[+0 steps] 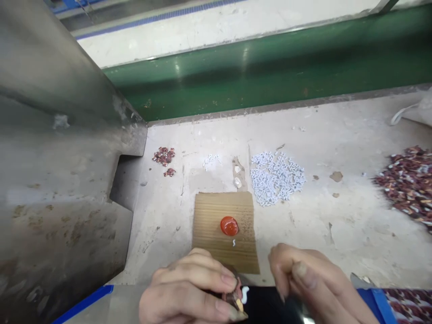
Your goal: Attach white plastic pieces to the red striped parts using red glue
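Observation:
My left hand (189, 288) pinches a small dark-red and brown figure-like piece (232, 298) with a tan part. A white S-shaped bit (245, 294) shows at that piece's right side; whether it is attached I cannot tell. To the right, my right hand (313, 281) is closed, thumb against the curled fingers; what it holds, if anything, is hidden. Just beyond the hands lies a cardboard sheet (209, 234) bearing a glossy red-orange blob (229, 226) and one loose white S-shaped bit (234, 243).
White squiggly bits (276, 177) lie heaped behind the cardboard, with a smaller group (212, 159) to the left. Dark-red pieces form a small cluster (164, 155) and a large pile (410, 184). A metal panel (67, 157) stands left; a green belt (253, 76) runs behind.

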Tool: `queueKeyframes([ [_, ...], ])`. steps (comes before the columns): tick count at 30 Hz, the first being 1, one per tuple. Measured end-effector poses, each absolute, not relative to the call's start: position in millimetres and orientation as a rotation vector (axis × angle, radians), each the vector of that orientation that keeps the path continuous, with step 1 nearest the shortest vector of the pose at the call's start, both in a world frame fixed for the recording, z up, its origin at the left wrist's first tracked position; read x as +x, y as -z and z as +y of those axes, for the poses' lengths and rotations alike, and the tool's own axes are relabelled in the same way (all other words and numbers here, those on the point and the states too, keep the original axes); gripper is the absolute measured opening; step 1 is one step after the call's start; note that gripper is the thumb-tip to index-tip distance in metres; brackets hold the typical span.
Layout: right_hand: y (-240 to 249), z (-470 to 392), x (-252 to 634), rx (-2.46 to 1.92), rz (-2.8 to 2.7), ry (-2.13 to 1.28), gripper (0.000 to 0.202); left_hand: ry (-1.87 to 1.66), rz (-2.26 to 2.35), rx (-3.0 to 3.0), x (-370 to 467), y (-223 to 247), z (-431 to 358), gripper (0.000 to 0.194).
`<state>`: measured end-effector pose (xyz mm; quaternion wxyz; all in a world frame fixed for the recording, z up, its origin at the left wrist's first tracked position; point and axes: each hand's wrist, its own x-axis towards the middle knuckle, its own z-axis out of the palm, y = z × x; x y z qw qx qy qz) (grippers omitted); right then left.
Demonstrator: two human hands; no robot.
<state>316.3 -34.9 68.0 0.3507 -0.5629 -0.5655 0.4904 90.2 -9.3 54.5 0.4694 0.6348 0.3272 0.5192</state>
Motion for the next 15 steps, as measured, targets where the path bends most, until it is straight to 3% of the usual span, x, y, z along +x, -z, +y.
queueKeyframes([
  [4, -25, -3, 387, -1.870, -1.786, -0.450, 0.029, -1.155, 1.228, 1.694, 109, -54, 71, 0.009],
  [6, -6, 19, 415, -1.913, -1.830, -0.270, 0.033, -1.150, 1.332, 1.700, 131, -46, 135, 0.009],
  [11, 10, 49, 436, -1.876, -2.020, -0.222, 0.037, -0.958, 1.526, 1.737, 184, -28, 280, 0.011],
  [15, 8, 49, 442, -1.837, -2.080, -0.248, 0.032, -0.920, 1.595, 1.685, 193, -33, 318, 0.018],
])
